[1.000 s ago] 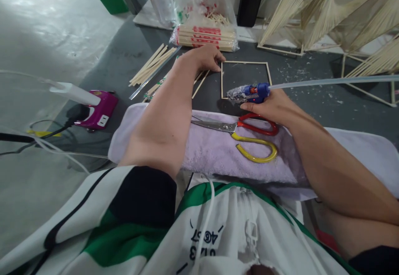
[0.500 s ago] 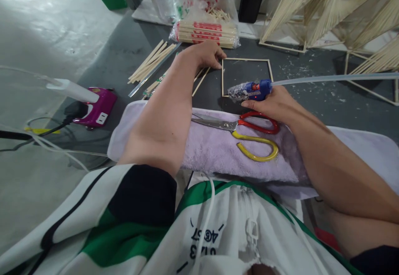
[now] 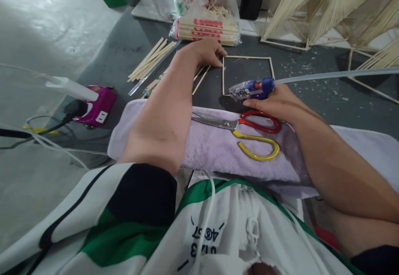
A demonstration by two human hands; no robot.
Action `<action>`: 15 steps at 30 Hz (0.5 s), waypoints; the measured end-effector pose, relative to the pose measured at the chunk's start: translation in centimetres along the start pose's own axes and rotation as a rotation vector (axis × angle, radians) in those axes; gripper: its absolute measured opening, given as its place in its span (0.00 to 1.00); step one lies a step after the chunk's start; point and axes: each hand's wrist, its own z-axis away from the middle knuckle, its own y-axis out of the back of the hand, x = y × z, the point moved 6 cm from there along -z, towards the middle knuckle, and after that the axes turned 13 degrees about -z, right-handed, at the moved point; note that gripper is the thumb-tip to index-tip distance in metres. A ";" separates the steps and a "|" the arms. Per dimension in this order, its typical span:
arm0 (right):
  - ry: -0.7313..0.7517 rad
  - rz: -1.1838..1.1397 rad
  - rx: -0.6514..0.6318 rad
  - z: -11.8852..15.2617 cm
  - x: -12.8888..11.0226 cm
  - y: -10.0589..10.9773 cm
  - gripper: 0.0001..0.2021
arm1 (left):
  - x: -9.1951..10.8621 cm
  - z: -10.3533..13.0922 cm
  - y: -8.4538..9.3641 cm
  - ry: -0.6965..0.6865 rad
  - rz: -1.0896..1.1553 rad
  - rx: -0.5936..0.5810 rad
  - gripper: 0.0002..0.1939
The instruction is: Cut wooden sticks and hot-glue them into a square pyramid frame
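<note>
Glue gun in the curled fingers of the right hand, tip by the near left corner of the stick frame, flat on the tabletop: gluing there seems the step. The left hand sits at the far left corner; whether its fingers pinch, I can't tell. Next calls, I'd judge, for steadiness.

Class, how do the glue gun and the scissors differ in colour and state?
The glue gun has a blue body; the scissors have red and yellow handles. The right hand holds the glue gun, while the scissors lie on the lilac towel. Both point leftward.
</note>
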 end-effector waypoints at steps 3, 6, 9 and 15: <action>0.000 -0.001 0.004 0.0 0.1 0.0 0.14 | 0.0 0.0 0.1 -0.005 -0.015 -0.003 0.34; -0.007 0.026 0.005 0.1 0.2 0.0 0.14 | -0.1 0.0 0.0 0.001 -0.024 -0.014 0.34; 0.003 0.039 -0.004 0.0 0.2 -0.1 0.14 | -0.2 -0.1 0.0 0.011 -0.036 -0.016 0.35; -0.025 0.105 0.009 -0.4 0.8 -0.1 0.14 | -0.2 -0.1 0.0 0.014 0.006 0.000 0.39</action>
